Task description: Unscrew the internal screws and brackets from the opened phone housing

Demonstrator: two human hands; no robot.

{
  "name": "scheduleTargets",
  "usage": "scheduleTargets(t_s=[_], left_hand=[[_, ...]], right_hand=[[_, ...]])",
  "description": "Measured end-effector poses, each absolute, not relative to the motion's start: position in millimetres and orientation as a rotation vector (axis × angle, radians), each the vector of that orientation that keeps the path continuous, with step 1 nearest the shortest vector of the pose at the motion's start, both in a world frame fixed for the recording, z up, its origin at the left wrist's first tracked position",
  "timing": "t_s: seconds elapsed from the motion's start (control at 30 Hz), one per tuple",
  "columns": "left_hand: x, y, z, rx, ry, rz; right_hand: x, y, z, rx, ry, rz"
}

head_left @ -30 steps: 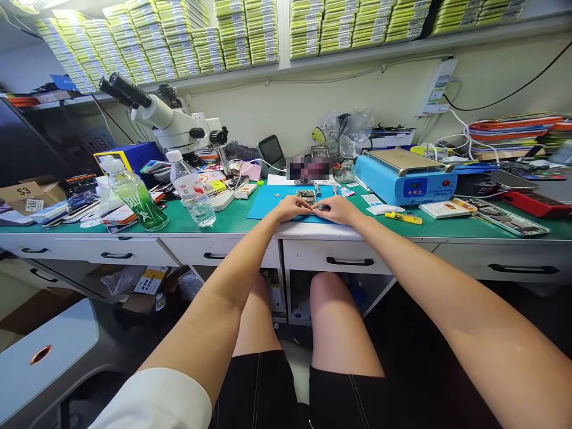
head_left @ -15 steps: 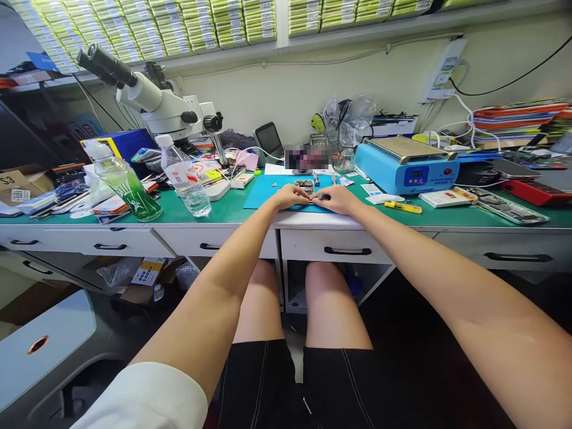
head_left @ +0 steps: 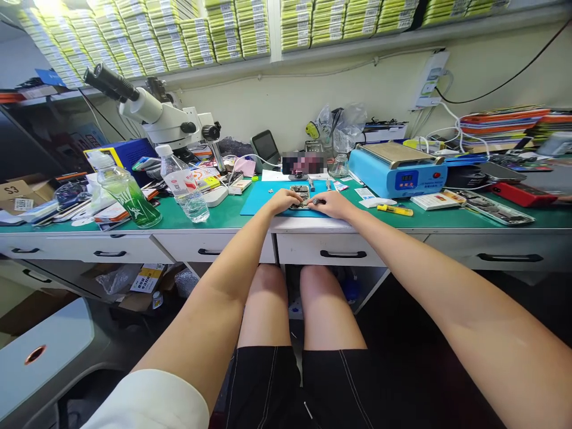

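Observation:
An opened phone [head_left: 300, 192] with its inner parts bare lies on a blue mat [head_left: 258, 196] on the green bench top. My left hand [head_left: 284, 201] is at the phone's left side, its curled fingertips on the near left edge. At the right side, my right hand [head_left: 334, 204] is closed round a slim dark tool [head_left: 318, 201], too small to name surely. The tool's end points left, towards the phone. A small upright screen [head_left: 304, 164], its picture blurred out, stands behind the mat.
Two plastic bottles, one green [head_left: 134, 199] and one clear [head_left: 185, 190], stand left of the mat near the microscope [head_left: 152, 110]. To the right are a blue heating machine [head_left: 393, 173], a yellow-handled tool [head_left: 395, 210] and another opened device [head_left: 496, 207].
The view has tilted slightly upward. My hands have drawn a little apart, so more of the phone shows between them. The dark tool is still in my right hand.

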State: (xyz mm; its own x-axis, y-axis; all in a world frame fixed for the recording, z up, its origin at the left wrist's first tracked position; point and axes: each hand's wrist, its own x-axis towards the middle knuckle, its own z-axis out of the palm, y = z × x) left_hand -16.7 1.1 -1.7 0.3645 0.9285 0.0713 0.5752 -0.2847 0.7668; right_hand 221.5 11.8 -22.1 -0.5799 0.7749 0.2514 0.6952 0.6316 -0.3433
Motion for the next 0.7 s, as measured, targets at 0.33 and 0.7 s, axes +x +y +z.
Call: scheduleTargets(t_s=[0.33,0.7], left_hand=[[-25.1,6.8,-13.9,2.027,1.319,0.604],[-16.2,4.1,-13.9,2.098,1.378,0.573]], right_hand=[[229.9,19.9,-29.0,-1.132,-2.490,0.325],[233.1,16.4,-30.4,-1.114,-2.507,0.279]])
